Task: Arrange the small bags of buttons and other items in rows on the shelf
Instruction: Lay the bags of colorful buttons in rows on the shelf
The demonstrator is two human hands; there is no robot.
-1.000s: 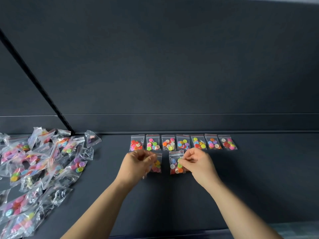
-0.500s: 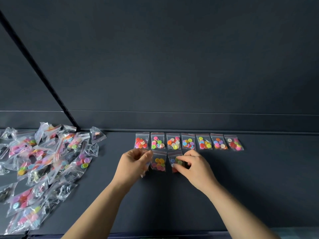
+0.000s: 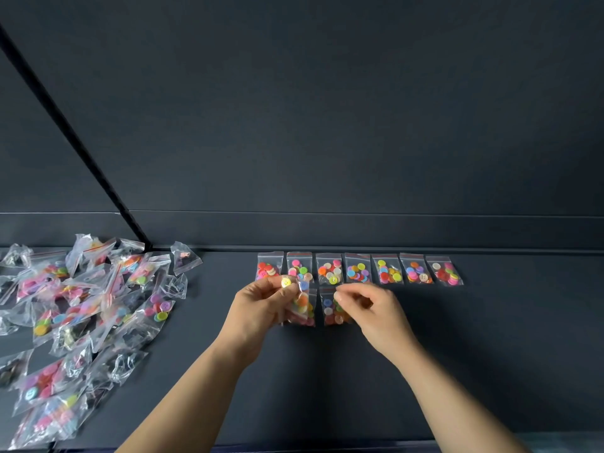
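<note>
A back row of several small clear bags of coloured buttons (image 3: 359, 269) lies along the rear of the dark shelf (image 3: 490, 348). In front of it lie two more bags, side by side: one (image 3: 304, 310) on the left and one (image 3: 330, 312) on the right. My left hand (image 3: 258, 308) pinches another small bag (image 3: 289, 284), yellow and blue buttons showing, just above the left front bag. My right hand (image 3: 376, 312) has thumb and forefinger pinched at the top edge of the right front bag.
A loose heap of unsorted clear bags (image 3: 81, 308) with buttons and other small items covers the shelf's left part. A black diagonal bar (image 3: 75, 138) runs down to the back ledge (image 3: 425, 230). The shelf's front edge is near the bottom of the view.
My right hand has lifted off the right front bag, fingers now pinched at its top. My left hand has raised its bag, so its yellow button shows.
</note>
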